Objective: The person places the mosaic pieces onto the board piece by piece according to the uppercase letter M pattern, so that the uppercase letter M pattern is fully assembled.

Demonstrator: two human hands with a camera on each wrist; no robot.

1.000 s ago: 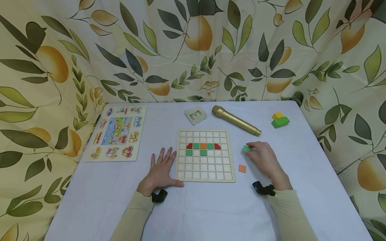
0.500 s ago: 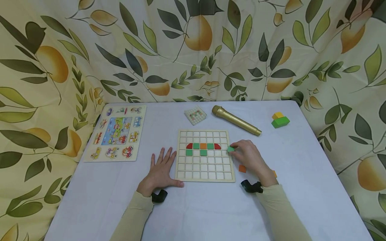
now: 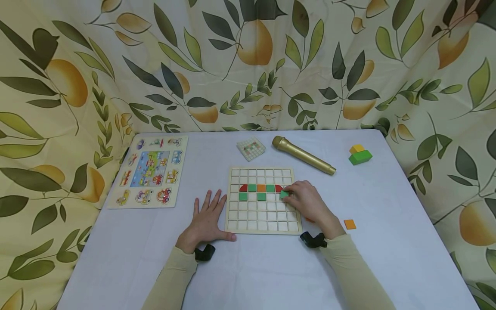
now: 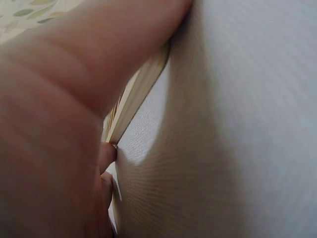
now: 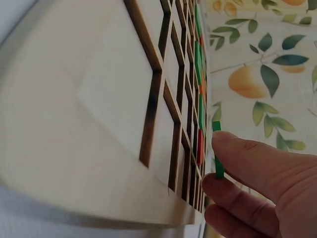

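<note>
A square wooden grid board [image 3: 252, 214] lies mid-table, with a row of red, green and orange tiles and two green squares beneath it. My right hand [image 3: 311, 202] pinches a green square tile [image 3: 284, 194] between thumb and fingers, over the board's right part, just below the red piece [image 3: 278, 188] ending the row. In the right wrist view this green tile [image 5: 219, 167] stands edge-on in the pinch, beside the grid. My left hand [image 3: 207, 219] rests spread along the board's left side, its thumb at the near left corner. The left wrist view shows the board's side edge [image 4: 143, 87] past the thumb.
An orange square tile [image 3: 350, 224] lies right of the right wrist; another is mostly hidden under that hand. Behind the board are a small pattern card [image 3: 251, 149] and a gold microphone [image 3: 304, 156]. A vehicle puzzle [image 3: 180, 172] lies left, green and yellow blocks [image 3: 360, 157] back right.
The right hand has carried the green tile leftward from the table onto the board's right side. The orange tile by its wrist has come into view. The left hand has stayed still.
</note>
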